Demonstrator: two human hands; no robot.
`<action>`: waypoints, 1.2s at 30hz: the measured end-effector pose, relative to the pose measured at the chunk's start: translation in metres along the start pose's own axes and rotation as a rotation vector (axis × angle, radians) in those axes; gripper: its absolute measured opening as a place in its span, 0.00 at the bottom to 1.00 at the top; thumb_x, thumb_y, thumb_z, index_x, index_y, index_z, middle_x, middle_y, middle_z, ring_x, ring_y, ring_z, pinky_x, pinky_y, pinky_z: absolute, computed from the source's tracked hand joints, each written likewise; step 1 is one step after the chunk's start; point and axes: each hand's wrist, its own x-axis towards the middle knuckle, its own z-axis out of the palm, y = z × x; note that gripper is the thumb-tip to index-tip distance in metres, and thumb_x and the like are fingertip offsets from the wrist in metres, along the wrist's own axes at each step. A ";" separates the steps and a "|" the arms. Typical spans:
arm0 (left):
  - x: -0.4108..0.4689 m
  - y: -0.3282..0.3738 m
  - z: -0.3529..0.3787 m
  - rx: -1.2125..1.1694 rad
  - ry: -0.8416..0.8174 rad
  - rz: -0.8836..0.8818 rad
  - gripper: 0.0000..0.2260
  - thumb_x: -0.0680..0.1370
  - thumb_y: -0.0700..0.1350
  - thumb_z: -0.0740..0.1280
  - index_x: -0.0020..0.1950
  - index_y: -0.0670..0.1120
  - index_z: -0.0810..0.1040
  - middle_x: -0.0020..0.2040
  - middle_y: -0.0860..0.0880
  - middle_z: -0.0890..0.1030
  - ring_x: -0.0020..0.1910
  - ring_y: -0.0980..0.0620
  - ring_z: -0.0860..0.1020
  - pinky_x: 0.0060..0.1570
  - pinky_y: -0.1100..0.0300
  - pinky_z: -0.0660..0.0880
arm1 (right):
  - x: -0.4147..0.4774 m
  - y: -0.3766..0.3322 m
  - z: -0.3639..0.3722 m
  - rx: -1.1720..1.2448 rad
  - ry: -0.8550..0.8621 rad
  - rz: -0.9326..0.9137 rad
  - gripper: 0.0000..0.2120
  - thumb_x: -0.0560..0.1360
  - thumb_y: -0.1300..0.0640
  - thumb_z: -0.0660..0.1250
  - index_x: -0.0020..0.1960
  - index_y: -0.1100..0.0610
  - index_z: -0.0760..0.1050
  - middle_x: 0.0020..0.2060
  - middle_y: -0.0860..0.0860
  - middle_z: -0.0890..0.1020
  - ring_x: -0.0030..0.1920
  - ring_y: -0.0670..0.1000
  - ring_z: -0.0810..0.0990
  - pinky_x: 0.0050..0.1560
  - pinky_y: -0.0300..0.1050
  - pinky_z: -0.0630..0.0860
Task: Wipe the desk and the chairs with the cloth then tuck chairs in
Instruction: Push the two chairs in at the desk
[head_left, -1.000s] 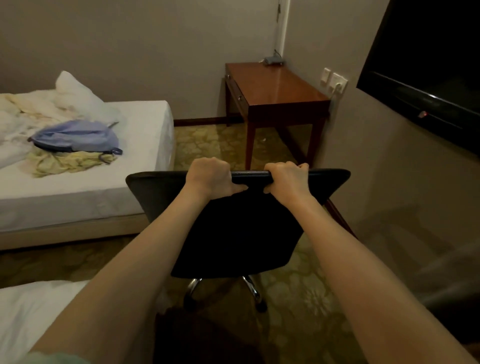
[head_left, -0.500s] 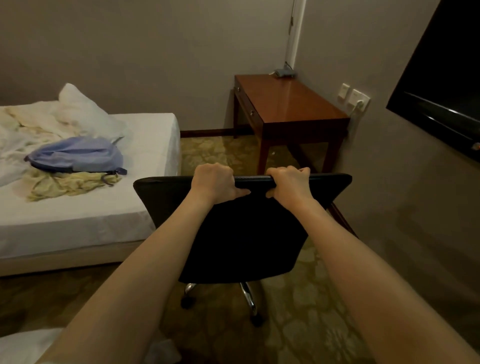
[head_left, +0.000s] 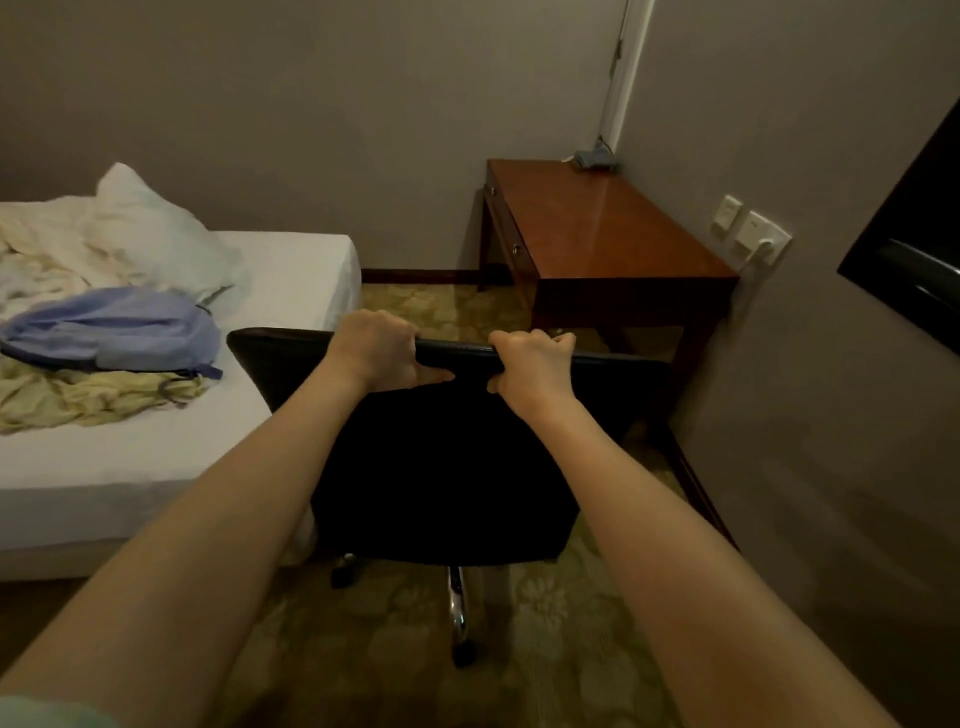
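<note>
Since half a second ago, the black chair (head_left: 441, 457) has been brought nearer the wooden desk (head_left: 613, 234). Its backrest top is gripped by the left hand (head_left: 376, 351) and right hand (head_left: 532, 364), both clenched. Beyond it, the desk is seen against the wall, the bed (head_left: 156, 431) at left.

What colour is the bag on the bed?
The backpack is light blue, seen in the head view.

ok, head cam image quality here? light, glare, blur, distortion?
Head view: dim, warm room light; soft glare patch on the desk top; black chair back reads as near-featureless dark; wide-angle bending stretches the forearms and tilts the walls; right wall low down looks smeared; both hands reasonably sharp.
</note>
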 end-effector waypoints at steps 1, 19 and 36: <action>0.011 -0.005 0.002 -0.012 -0.013 0.001 0.28 0.70 0.72 0.57 0.43 0.48 0.76 0.38 0.51 0.76 0.37 0.53 0.73 0.39 0.60 0.68 | 0.011 0.003 0.002 0.001 0.013 -0.001 0.12 0.72 0.58 0.69 0.55 0.54 0.73 0.49 0.51 0.79 0.54 0.55 0.75 0.60 0.57 0.63; 0.083 -0.021 0.009 -0.038 -0.003 0.023 0.27 0.70 0.72 0.58 0.41 0.47 0.73 0.38 0.51 0.74 0.39 0.50 0.75 0.43 0.56 0.73 | 0.088 0.034 0.011 -0.015 0.065 -0.102 0.17 0.71 0.50 0.72 0.56 0.54 0.73 0.51 0.51 0.80 0.53 0.55 0.76 0.44 0.47 0.66; 0.014 0.065 0.004 -0.001 -0.008 -0.116 0.29 0.72 0.69 0.59 0.49 0.42 0.78 0.49 0.45 0.81 0.47 0.46 0.79 0.40 0.57 0.68 | 0.018 0.077 -0.003 -0.111 -0.028 -0.313 0.18 0.74 0.47 0.68 0.60 0.53 0.73 0.53 0.51 0.81 0.53 0.54 0.79 0.44 0.46 0.68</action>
